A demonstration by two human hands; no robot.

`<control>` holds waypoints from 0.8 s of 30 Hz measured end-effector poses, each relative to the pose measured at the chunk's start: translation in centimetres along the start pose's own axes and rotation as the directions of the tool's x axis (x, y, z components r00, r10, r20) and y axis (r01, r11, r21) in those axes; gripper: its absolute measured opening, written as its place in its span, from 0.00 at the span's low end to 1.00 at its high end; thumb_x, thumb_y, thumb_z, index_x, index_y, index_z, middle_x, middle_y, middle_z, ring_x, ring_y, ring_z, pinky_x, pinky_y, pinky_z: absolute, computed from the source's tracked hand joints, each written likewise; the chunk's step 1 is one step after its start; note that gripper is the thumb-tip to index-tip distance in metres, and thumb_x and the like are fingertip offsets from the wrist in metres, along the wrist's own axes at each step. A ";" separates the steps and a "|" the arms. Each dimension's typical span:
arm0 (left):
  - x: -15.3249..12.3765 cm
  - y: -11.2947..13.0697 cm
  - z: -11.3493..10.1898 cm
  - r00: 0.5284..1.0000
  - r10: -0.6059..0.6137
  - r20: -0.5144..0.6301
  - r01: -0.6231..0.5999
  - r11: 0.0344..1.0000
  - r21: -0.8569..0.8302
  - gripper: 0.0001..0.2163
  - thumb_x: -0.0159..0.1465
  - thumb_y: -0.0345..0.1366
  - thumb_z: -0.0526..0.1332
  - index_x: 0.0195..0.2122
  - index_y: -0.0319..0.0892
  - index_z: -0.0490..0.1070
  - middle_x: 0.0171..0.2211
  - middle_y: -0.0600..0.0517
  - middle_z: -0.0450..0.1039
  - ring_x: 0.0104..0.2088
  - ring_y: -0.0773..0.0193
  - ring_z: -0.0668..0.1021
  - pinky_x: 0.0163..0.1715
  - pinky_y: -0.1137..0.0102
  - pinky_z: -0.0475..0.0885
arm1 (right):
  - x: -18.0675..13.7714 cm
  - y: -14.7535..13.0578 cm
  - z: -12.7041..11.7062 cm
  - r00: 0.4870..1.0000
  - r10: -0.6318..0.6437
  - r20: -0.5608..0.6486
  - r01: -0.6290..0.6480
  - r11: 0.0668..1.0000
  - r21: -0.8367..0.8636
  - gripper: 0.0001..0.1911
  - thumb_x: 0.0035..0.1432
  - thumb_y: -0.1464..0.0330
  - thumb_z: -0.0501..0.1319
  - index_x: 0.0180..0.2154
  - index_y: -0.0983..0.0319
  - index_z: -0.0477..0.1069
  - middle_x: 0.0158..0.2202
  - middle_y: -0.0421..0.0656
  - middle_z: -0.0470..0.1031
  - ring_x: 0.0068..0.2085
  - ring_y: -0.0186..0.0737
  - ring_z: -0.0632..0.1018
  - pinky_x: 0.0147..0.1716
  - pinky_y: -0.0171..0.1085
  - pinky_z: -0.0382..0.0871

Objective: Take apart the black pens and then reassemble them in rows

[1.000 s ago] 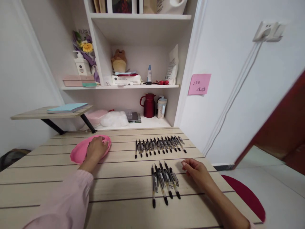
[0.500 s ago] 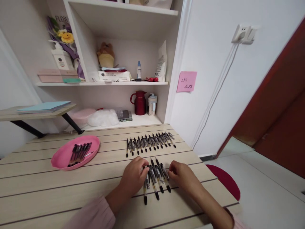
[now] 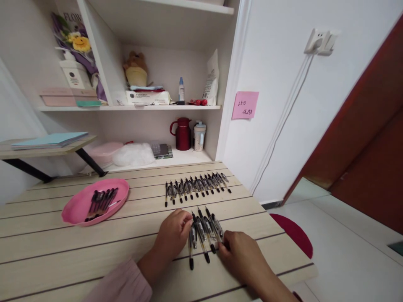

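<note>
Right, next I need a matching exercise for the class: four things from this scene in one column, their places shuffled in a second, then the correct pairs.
Things
1. Tray
2. Jug
3. Left hand
4. Sticky note

Places
A. At the left side of the nearer pens
B. Stuck on the wall
C. On the table, with other pens lying in it
D. Beside a pale tumbler

Pairs: 1-C, 2-D, 3-A, 4-B
</note>
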State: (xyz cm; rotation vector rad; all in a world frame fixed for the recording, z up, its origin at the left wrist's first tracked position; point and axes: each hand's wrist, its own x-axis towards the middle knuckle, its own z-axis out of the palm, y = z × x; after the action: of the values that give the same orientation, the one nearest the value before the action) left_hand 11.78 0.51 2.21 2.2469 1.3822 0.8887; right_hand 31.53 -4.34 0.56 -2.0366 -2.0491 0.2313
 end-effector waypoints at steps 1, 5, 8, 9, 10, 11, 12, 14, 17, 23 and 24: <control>0.0 0.1 0.0 1.000 -0.007 -0.005 0.007 1.000 -0.028 0.08 0.59 0.34 0.52 0.29 0.42 0.69 0.28 0.50 0.70 0.31 0.62 0.71 0.31 0.69 0.64 | -0.1 -0.1 -0.2 1.000 0.007 -0.016 -0.006 1.000 0.029 0.10 0.52 0.68 0.54 0.21 0.61 0.69 0.23 0.45 0.76 0.26 0.40 0.74 0.22 0.35 0.48; 0.1 0.9 0.8 0.983 -0.171 0.068 0.184 0.917 -0.355 0.09 0.58 0.38 0.54 0.33 0.41 0.70 0.29 0.50 0.71 0.30 0.62 0.73 0.29 0.69 0.66 | -0.9 -1.0 -0.4 0.997 -0.016 -0.075 0.028 0.986 0.164 0.10 0.53 0.69 0.53 0.22 0.61 0.67 0.21 0.42 0.74 0.23 0.36 0.72 0.21 0.33 0.49; 0.3 1.5 1.5 0.903 -0.344 0.257 0.423 0.615 -0.665 0.16 0.56 0.41 0.56 0.43 0.39 0.65 0.28 0.50 0.72 0.26 0.64 0.73 0.23 0.72 0.66 | -1.6 -2.4 0.2 0.985 -0.104 -0.135 0.132 0.966 0.224 0.08 0.53 0.69 0.54 0.23 0.61 0.66 0.22 0.41 0.73 0.24 0.35 0.72 0.22 0.33 0.51; 0.3 1.7 1.6 0.880 -0.361 0.309 0.464 0.511 -0.724 0.17 0.56 0.41 0.57 0.44 0.38 0.64 0.27 0.51 0.71 0.25 0.65 0.73 0.22 0.73 0.66 | -1.7 -2.8 0.3 0.978 -0.144 -0.153 0.178 0.956 0.235 0.08 0.53 0.69 0.54 0.24 0.60 0.66 0.23 0.40 0.73 0.24 0.35 0.73 0.23 0.33 0.51; 0.3 1.8 1.6 0.866 -0.363 0.344 0.483 0.428 -0.764 0.16 0.56 0.41 0.57 0.43 0.38 0.64 0.26 0.51 0.71 0.24 0.66 0.73 0.21 0.73 0.66 | -1.7 -3.1 0.4 0.970 -0.182 -0.162 0.219 0.943 0.250 0.07 0.54 0.68 0.54 0.25 0.60 0.66 0.23 0.40 0.73 0.25 0.35 0.73 0.23 0.32 0.52; 0.3 1.8 1.4 0.859 -0.360 0.364 0.489 0.363 -0.793 0.15 0.56 0.42 0.58 0.41 0.38 0.65 0.25 0.52 0.71 0.24 0.67 0.73 0.22 0.73 0.66 | -1.6 -3.1 0.4 0.963 -0.209 -0.169 0.248 0.931 0.267 0.07 0.54 0.67 0.54 0.25 0.60 0.66 0.24 0.40 0.74 0.25 0.35 0.73 0.24 0.32 0.53; 0.2 1.8 1.2 0.855 -0.360 0.374 0.487 0.307 -0.818 0.13 0.56 0.42 0.58 0.39 0.39 0.65 0.24 0.53 0.70 0.23 0.68 0.73 0.22 0.74 0.66 | -1.4 -3.0 0.2 0.961 -0.215 -0.175 0.258 0.924 0.281 0.08 0.55 0.66 0.54 0.26 0.60 0.66 0.25 0.40 0.74 0.26 0.36 0.73 0.24 0.32 0.54; 0.1 1.7 0.5 0.845 -0.376 0.381 0.476 0.203 -0.856 0.11 0.57 0.42 0.58 0.36 0.40 0.64 0.21 0.56 0.67 0.22 0.68 0.73 0.21 0.73 0.66 | -0.7 -2.1 -0.3 0.969 -0.156 -0.194 0.206 0.939 0.274 0.10 0.58 0.63 0.51 0.28 0.60 0.66 0.25 0.41 0.74 0.27 0.37 0.74 0.25 0.33 0.55; 0.0 1.5 -0.5 0.821 -0.422 0.384 0.462 0.096 -0.882 0.09 0.58 0.40 0.57 0.36 0.41 0.63 0.19 0.60 0.62 0.18 0.70 0.71 0.19 0.74 0.66 | 0.6 -0.1 -0.9 0.975 -0.013 -0.220 0.056 0.980 0.191 0.10 0.59 0.64 0.49 0.31 0.60 0.65 0.26 0.43 0.74 0.27 0.40 0.73 0.25 0.34 0.55; -0.3 1.3 -0.6 0.806 -0.428 0.410 0.497 0.111 -0.861 0.10 0.59 0.41 0.55 0.38 0.41 0.64 0.19 0.61 0.59 0.12 0.78 0.58 0.11 0.79 0.53 | 1.7 1.0 0.6 0.990 -0.006 -0.144 0.024 0.992 0.126 0.07 0.54 0.68 0.54 0.37 0.62 0.63 0.28 0.44 0.73 0.30 0.42 0.73 0.27 0.35 0.56; -0.3 1.3 -0.4 0.809 -0.419 0.411 0.498 0.120 -0.859 0.11 0.59 0.41 0.55 0.38 0.41 0.64 0.19 0.61 0.59 0.12 0.78 0.57 0.10 0.79 0.51 | 1.7 0.9 0.9 0.989 -0.008 -0.145 0.026 0.992 0.120 0.07 0.53 0.68 0.54 0.37 0.62 0.64 0.28 0.44 0.73 0.30 0.42 0.73 0.27 0.35 0.56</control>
State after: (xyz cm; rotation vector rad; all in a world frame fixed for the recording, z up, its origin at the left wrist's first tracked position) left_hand 12.22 -0.37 3.15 0.7748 0.9267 0.9773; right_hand 32.11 -2.57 -0.40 -1.9046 -1.9162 0.1952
